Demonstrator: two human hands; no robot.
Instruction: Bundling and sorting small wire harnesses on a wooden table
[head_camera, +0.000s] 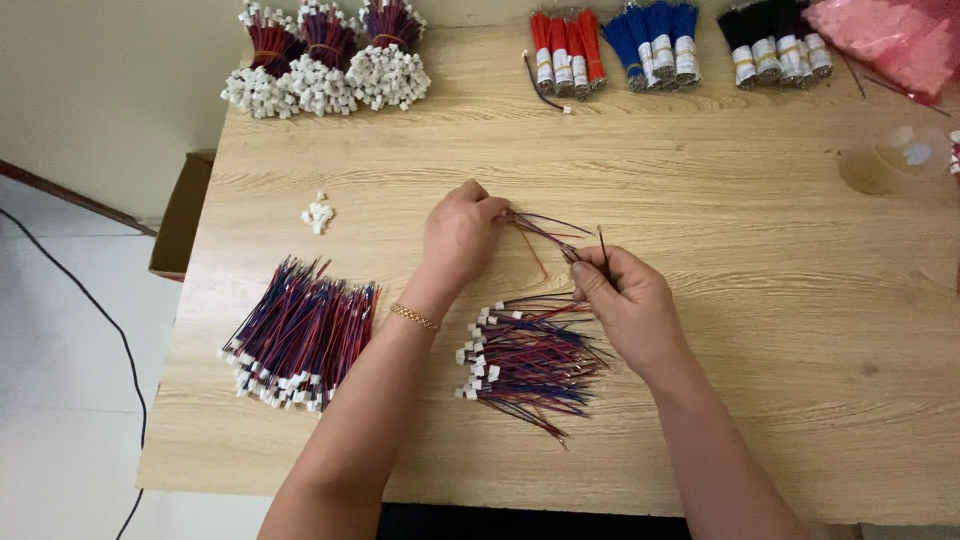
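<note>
I see the table (780, 300), a big wire pile (300, 335) at left and a smaller pile (525, 360) below my hands. My left hand (460, 235) and right hand (625, 300) each pinch shut on an end of one thin wire set (545, 232) held above the table's middle

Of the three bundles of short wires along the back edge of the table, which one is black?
The black bundle, rightmost, beside the pink bag.
</note>
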